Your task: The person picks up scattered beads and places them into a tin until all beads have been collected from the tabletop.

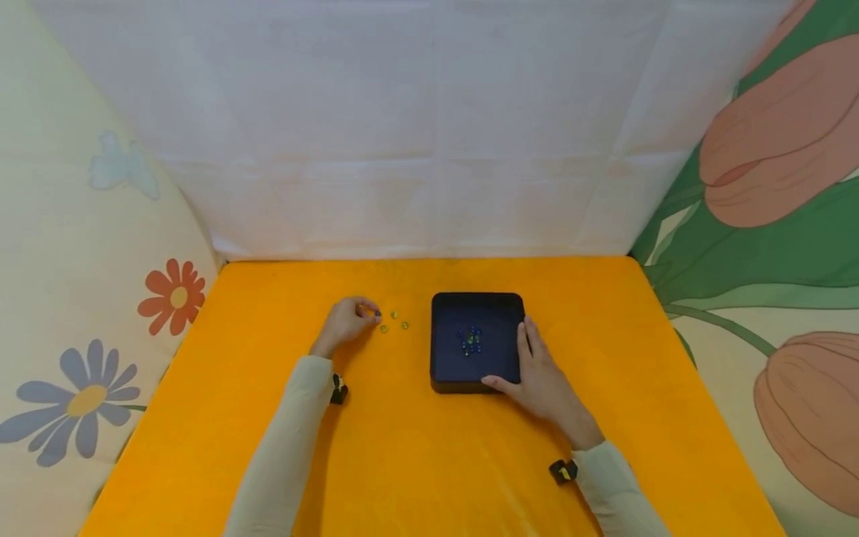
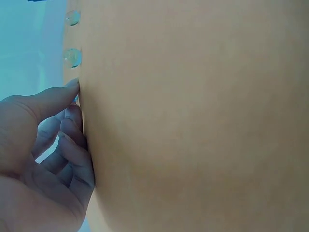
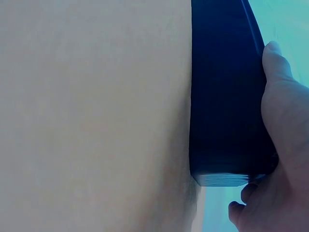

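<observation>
My left hand [image 1: 347, 321] is low over the table, left of the tray, with a small dark blue marble [image 1: 378, 314] pinched at the fingertips. In the left wrist view the fingers nearly hide that marble. Three clear yellowish marbles [image 1: 394, 315] lie on the cloth just right of these fingertips. A square black tray [image 1: 443, 387] stands to their right, with several blue and yellowish marbles [image 1: 472, 340] clustered on its floor. My right hand [image 1: 542, 380] grips the tray's near right corner, thumb on the front rim and fingers along the right side.
An orange cloth [image 1: 403, 462] covers the table. Behind it hangs a white sheet [image 1: 429, 149], with a flower-printed sheet on either side. Small black wrist cameras [image 1: 562, 471] sit at both cuffs.
</observation>
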Tool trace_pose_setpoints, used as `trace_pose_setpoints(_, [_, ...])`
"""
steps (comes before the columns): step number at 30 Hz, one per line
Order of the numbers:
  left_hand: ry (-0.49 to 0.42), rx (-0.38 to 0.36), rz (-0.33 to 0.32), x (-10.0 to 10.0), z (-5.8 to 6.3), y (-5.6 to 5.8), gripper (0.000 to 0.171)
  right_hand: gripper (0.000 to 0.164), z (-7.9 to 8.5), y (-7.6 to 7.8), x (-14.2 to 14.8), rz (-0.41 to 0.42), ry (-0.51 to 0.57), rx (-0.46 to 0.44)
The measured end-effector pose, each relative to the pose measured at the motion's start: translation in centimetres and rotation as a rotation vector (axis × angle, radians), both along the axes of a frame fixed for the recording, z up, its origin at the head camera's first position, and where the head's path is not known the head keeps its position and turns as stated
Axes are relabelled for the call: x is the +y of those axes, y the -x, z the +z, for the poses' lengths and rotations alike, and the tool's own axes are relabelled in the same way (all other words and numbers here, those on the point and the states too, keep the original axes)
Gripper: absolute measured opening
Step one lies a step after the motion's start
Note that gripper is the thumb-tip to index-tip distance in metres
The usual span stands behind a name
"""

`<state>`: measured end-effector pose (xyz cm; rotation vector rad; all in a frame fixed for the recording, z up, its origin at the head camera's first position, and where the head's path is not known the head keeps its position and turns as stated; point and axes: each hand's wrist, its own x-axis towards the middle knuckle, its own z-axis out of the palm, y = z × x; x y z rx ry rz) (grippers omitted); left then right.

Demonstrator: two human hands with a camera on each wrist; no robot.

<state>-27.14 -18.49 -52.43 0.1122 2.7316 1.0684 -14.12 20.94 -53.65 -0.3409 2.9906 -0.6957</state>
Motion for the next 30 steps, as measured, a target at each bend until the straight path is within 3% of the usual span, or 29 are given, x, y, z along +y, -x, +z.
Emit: trace_pose_setpoints(30, [-0.043,-0.013,-0.001,-0.4,0.03,0.02,0.026,0.128,-0.09,-0.01,0.07,-0.007,-0.005,0.0])
